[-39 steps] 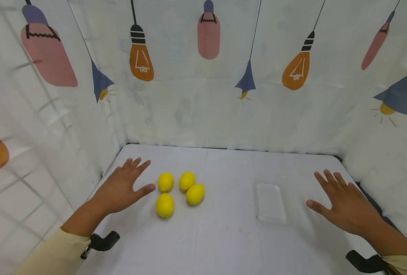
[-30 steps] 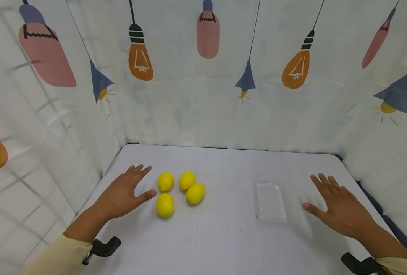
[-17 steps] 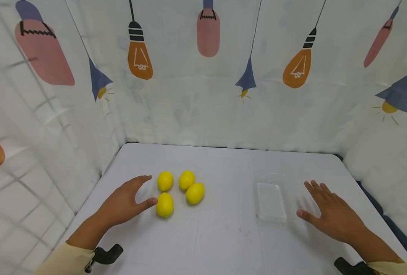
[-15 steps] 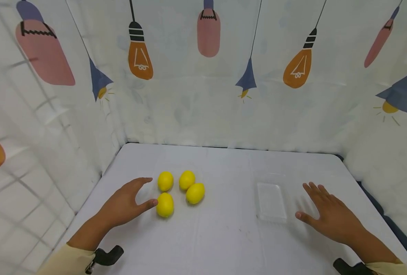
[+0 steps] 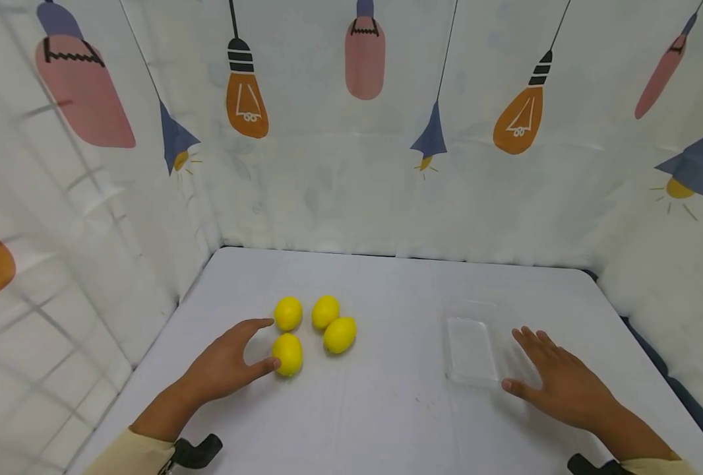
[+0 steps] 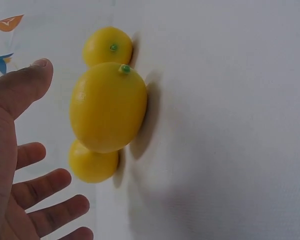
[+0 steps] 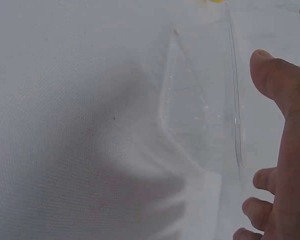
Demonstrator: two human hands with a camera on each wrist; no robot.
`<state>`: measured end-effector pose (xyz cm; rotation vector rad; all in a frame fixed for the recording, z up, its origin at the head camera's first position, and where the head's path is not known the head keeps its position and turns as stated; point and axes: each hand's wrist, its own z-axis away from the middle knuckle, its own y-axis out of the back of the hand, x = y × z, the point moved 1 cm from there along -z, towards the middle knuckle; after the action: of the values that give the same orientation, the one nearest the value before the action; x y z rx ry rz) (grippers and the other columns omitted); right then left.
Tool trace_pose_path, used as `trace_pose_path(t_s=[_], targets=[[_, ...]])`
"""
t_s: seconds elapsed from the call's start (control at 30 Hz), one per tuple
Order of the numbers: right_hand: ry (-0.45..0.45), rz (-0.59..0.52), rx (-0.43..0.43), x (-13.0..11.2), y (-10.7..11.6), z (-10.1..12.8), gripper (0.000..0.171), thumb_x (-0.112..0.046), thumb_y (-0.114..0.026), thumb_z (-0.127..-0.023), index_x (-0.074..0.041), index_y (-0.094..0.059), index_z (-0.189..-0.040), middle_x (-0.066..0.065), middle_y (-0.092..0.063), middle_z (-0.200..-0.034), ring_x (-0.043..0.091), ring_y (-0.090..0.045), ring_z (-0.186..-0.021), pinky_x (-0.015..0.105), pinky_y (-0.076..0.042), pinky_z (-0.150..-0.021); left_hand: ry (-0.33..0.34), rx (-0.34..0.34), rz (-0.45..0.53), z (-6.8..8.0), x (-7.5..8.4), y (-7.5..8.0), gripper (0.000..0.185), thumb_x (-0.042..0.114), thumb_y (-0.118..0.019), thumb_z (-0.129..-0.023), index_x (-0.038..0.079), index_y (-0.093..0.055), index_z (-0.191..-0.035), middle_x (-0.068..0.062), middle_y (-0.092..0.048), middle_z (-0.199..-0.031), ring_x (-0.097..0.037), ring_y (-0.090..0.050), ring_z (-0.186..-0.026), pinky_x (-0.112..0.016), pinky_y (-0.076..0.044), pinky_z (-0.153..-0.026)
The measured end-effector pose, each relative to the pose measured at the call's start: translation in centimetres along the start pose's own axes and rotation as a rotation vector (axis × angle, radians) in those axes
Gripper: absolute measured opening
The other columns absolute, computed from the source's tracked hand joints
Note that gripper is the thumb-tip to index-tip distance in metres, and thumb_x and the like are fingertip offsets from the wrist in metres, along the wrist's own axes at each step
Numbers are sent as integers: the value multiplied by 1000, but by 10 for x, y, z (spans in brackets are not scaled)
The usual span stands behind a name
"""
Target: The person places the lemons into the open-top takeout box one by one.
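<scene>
Several yellow lemons lie grouped on the left half of the table. My left hand (image 5: 227,363) hovers beside the nearest lemon (image 5: 287,354), thumb and fingers spread apart, the thumb tip overlapping that lemon in the head view. In the left wrist view the same lemon (image 6: 109,107) shows its green stem end, with other lemons behind it. A clear plastic container (image 5: 470,351) stands on the right side of the table. Beside its right wall is my right hand (image 5: 565,389), fingers extended and holding nothing. The right wrist view shows the transparent container (image 7: 190,100) just past the thumb.
Two lemons sit side by side to the right, the upper one (image 5: 326,312) and the lower one (image 5: 339,335); another lemon (image 5: 288,313) lies behind the nearest one. A white cloth covers the table (image 5: 387,409). Printed fabric walls (image 5: 339,191) enclose its back and sides.
Both hands have come lower and nearer the middle: the left toward the nearest lemon, its fingers bending inward, the right leftward toward the container. Lemons and container stay in place.
</scene>
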<state>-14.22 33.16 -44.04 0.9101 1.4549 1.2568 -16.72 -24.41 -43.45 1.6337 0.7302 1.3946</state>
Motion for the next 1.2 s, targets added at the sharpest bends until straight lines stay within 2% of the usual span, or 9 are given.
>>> trace_pose_path(t_s=[0.2,0.7,1.0,1.2], targets=[[-7,30,-9,-1,-3,-1,99,-71,-61,-90,-4,-36,-157,26,-36,-159,52,-32,-142,74,-32,-105,28,-34,30,1,1,-7,92,67,-75,-82,14,-48,-151,-13,-50,-150,-39,-50,-134,-62,-41,-107],[18,46,-7,0,-3,-5,98,-72,-61,-89,-4,-40,-156,25,-37,-158,53,-32,-142,73,-33,-105,8,-57,40,2,-1,-19,89,61,-80,-80,13,-51,-149,-9,-54,-146,-35,-53,-130,-59,-43,-106],[32,38,-5,3,-1,-6,96,-72,-63,-88,-7,-42,-155,25,-38,-158,53,-34,-141,74,-36,-102,-47,-52,27,0,-1,-22,84,54,-82,-82,10,-52,-147,-9,-55,-145,-33,-54,-130,-56,-43,-108],[37,33,-10,4,-1,-8,96,-71,-63,-88,-6,-42,-156,25,-38,-157,53,-34,-141,74,-36,-101,-36,-53,30,0,-1,-23,83,50,-84,-82,9,-52,-147,-10,-55,-146,-34,-54,-131,-57,-41,-109]])
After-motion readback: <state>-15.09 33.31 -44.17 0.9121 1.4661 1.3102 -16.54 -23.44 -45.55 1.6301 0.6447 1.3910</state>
